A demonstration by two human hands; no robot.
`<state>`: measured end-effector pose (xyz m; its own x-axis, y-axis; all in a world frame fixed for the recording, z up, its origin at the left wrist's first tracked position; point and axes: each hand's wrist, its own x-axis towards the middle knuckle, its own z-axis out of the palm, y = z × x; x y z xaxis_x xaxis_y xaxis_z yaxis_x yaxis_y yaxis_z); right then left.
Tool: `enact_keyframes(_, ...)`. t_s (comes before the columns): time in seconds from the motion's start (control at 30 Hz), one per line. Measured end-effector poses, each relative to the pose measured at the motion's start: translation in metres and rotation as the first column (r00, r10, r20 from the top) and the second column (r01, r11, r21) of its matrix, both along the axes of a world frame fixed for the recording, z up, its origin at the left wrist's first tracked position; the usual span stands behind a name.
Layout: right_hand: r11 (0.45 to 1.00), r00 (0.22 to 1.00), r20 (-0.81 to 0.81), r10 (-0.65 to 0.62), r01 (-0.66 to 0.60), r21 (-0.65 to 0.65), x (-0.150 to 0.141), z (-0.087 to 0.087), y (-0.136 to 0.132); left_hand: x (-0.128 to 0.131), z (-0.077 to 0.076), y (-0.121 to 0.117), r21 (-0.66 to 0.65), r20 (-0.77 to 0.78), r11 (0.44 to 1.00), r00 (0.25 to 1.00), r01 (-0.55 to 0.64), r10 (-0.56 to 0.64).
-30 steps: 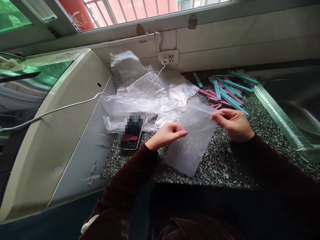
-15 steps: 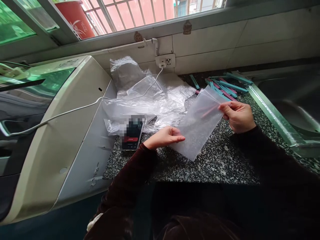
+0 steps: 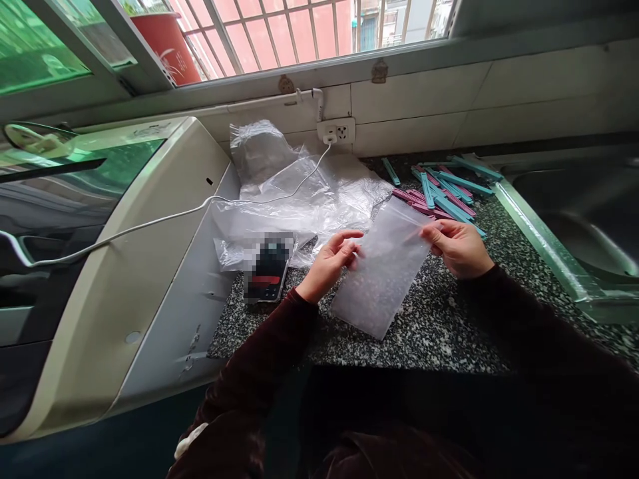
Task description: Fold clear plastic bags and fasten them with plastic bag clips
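Observation:
A translucent frosted plastic zip bag [image 3: 382, 269] hangs tilted over the speckled counter, flat and with nothing visible inside. My right hand [image 3: 459, 246] pinches its upper right corner between thumb and fingers. By the bag's left edge is my left hand [image 3: 334, 263], its index finger stretched out and apart from the thumb. Some of its fingertips lie at or behind the bag's edge, so their contact is unclear. Just beyond the bag lies a loose pile of teal and pink bag sealing clips [image 3: 446, 189].
Crumpled clear plastic bags [image 3: 299, 186] cover the counter's back left. A phone [image 3: 269, 269] lies in front of them. A white cable [image 3: 259, 199] runs from the wall socket [image 3: 342, 132] across a beige machine [image 3: 164, 266]. At right is a metal sink [image 3: 579, 219].
The zip bag dipped slightly, after rising over the clips, and my right hand lowered with it. My left hand's index finger has lifted away from the thumb, which had lain over the bag.

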<state>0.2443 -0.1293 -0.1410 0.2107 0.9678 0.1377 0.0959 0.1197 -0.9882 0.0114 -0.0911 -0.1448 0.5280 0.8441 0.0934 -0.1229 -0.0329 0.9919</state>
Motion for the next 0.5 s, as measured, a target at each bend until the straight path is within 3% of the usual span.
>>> enact_keyframes(0.17, 1.0, 0.997, 0.079, 0.009, -0.009, -0.002, -0.002, 0.004, -0.003, -0.003, 0.004, 0.002, 0.006, -0.083, 0.997, 0.994, 0.078, -0.077)
enact_keyframes(0.37, 0.994, 0.975, 0.193, 0.112, -0.111, -0.016, -0.017, 0.009, -0.011, 0.0, 0.0, 0.0, -0.076, 0.018, 0.997, 1.0, 0.004, -0.002)
enact_keyframes(0.5, 0.986, 0.956, 0.241, 0.165, -0.162, -0.031, -0.025, 0.005, -0.013, 0.001, 0.002, 0.0, -0.085, -0.062, 0.996, 0.998, -0.014, 0.008)
